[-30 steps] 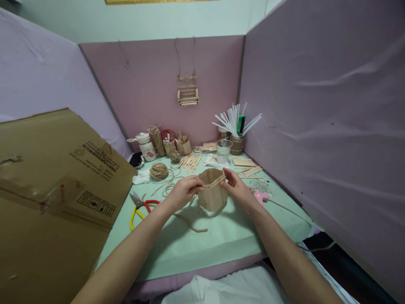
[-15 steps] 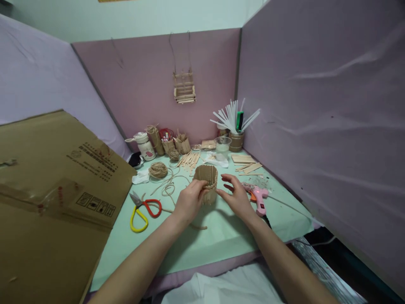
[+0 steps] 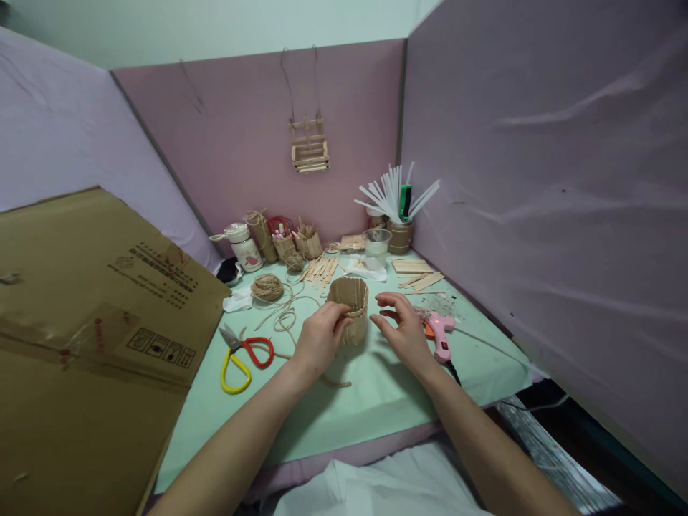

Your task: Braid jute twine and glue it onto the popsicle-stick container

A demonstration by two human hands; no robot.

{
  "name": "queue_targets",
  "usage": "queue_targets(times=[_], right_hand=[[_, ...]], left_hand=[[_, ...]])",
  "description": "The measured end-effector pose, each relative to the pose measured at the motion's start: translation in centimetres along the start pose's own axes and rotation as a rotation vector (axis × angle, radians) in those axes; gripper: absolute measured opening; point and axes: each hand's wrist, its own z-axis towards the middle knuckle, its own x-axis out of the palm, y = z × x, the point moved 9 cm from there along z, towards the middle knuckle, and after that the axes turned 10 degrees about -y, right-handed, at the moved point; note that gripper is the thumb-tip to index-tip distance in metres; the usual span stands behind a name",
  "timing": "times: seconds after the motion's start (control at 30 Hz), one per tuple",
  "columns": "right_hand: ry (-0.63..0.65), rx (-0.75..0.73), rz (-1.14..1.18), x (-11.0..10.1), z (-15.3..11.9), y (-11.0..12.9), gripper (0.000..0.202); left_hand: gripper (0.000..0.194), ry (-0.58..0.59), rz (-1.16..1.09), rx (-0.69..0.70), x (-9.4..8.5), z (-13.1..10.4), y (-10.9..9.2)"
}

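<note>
A small open-topped holder [image 3: 357, 331], apparently of cardboard with sticks along its sides, stands on the green-covered table [image 3: 370, 401]. My left hand [image 3: 321, 331] grips its near left rim, with the thumb and fingers closed on the wall. To the right of the holder, my right hand [image 3: 398, 326] hovers with thumb and fingers apart and nothing visible between them. Just beyond that hand lies a pink glue gun [image 3: 443, 337]. Scissors [image 3: 236, 351] with one red and one yellow handle rest left of my left hand. Loose twine [image 3: 287, 320] trails behind my left wrist.
A large cardboard box [image 3: 107, 344] leans over the left side. Toward the back are a twine ball [image 3: 267, 287], wooden sticks [image 3: 321, 270], a white bottle [image 3: 244, 248], a clear cup [image 3: 377, 247] and a holder of white glue sticks [image 3: 400, 236]. A stick swing [image 3: 310, 154] hangs behind.
My right hand has drawn very slightly away from the holder's wall. My left hand keeps its grip, and the whole view has shifted a little.
</note>
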Motion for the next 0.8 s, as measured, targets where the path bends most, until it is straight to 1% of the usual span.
queue_targets(times=[0.13,0.27,0.37,0.47,0.53,0.63,0.7,0.8], right_hand=[[-0.031,0.029,-0.003,-0.6,0.1,-0.4,0.022],[-0.057,0.047,-0.026,-1.8,0.1,-0.9,0.021],[-0.075,0.057,-0.13,-3.9,0.0,-1.0,0.024],[-0.051,0.103,-0.382,-7.1,-0.1,-1.2,0.026],[0.021,0.163,-0.615,-9.4,-0.5,-1.7,0.029],[0.197,0.256,-0.955,-11.7,-1.2,-3.1,0.037],[0.275,0.313,-1.08,-12.4,-1.7,-4.1,0.044],[0.322,0.389,-1.099,-11.7,-2.0,-5.1,0.05]], left_hand=[[0.012,-0.013,0.035,-0.011,0.3,0.2,-0.1],[0.014,-0.005,0.092,-0.043,1.2,0.1,-0.5],[0.016,-0.009,0.131,-0.07,1.6,0.0,-0.7],[0.015,-0.012,0.155,-0.083,1.7,0.0,-0.8],[0.016,-0.012,0.158,-0.086,1.7,0.0,-0.9],[0.016,-0.008,0.155,-0.092,1.7,0.1,-0.8],[0.016,-0.006,0.152,-0.095,1.7,0.1,-0.7],[0.017,0.001,0.143,-0.093,1.7,0.1,-0.6]])
